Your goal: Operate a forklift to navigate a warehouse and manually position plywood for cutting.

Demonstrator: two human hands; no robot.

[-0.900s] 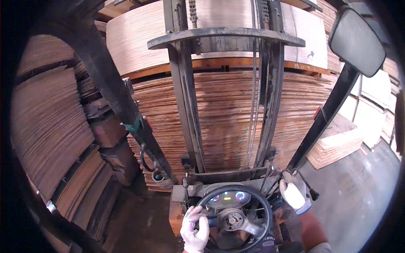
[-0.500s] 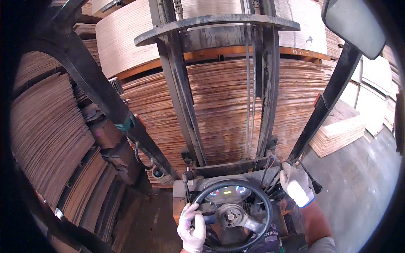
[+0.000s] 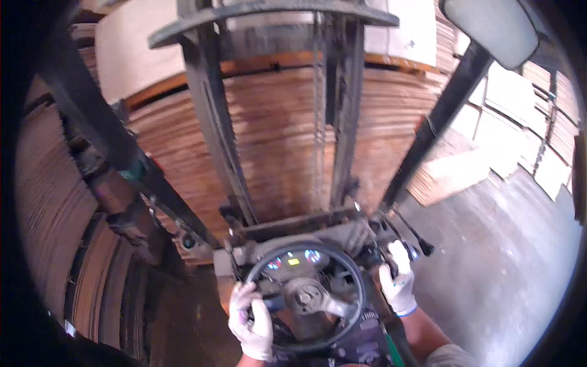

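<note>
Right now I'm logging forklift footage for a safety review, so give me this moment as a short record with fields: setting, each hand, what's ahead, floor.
setting: forklift cab seen from the driver's head, indoors
left hand: gloved left hand grips the rim of the steering wheel, lower left
right hand: gloved right hand on the control levers right of the wheel
ahead: mast close in front of a tall stack of thin wood sheets
left side: more stacked sheets
floor: grey concrete on the right
mirror: top right
</note>
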